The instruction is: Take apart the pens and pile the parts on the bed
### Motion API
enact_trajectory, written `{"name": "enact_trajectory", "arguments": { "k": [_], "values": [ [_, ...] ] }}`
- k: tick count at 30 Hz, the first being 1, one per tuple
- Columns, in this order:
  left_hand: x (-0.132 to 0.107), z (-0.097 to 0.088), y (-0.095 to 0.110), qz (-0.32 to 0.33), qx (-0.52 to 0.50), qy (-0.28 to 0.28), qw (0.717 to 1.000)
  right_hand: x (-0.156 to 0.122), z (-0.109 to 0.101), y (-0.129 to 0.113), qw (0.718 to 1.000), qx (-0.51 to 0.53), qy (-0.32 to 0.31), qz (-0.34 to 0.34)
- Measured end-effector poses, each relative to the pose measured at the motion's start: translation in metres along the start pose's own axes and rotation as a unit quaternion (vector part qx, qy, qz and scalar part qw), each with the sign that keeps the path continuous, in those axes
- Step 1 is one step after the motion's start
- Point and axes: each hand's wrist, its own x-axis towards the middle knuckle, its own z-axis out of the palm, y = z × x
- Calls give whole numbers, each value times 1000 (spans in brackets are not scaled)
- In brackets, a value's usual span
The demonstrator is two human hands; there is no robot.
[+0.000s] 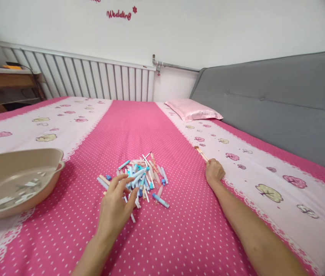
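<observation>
A loose heap of pen parts (pixel 142 176) lies on the pink dotted bedspread (pixel 133 122): light-blue and pale pink tubes, blue caps and thin white sticks. My left hand (pixel 116 197) is at the heap's near left side, fingers apart, fingertips close to a light-blue tube; whether they touch it I cannot tell. One blue-capped tube (pixel 160 201) lies apart at the heap's near right. Off to the right, my right hand (pixel 215 171) is closed round thin pale-orange sticks (pixel 201 153) with brownish tips, which point forward and left. Their exact kind is unclear.
At the left stands a beige plastic basin (pixel 15 157) with white and grey pieces inside. A pink pillow (pixel 192 109) lies at the far right, by the grey padded headboard (pixel 268 92). Behind the bed are a white radiator (pixel 84 74) and a wooden table (pixel 11 82).
</observation>
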Motion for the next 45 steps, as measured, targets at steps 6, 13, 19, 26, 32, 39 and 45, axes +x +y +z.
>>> {"name": "enact_trajectory", "arguments": {
  "k": [6, 13, 19, 26, 32, 39, 45],
  "values": [
    [0, 0, 1, 1, 4, 1, 1000, -4, -2, 1, 1000, 4, 11, 5],
    [1, 0, 3, 9, 4, 14, 1000, -24, -12, 7, 1000, 2, 28, 5],
    [-16, 0, 5, 61, 50, 119, 990, -77, -48, 37, 996, 0, -25, -83],
    [-103, -46, -4, 24, 145, 63, 987, -143, -97, 139, 990, -63, -105, -75],
    [-159, -100, -9, 11, 188, -59, 980, -185, -126, 201, 989, -35, -142, 22],
    [-200, -147, -20, 11, 225, -193, 955, -201, -139, 221, 981, 4, -193, 25],
    [-204, -185, -44, -55, 284, -218, 932, -193, -130, 226, 975, 16, -219, 38]
  ]
}}
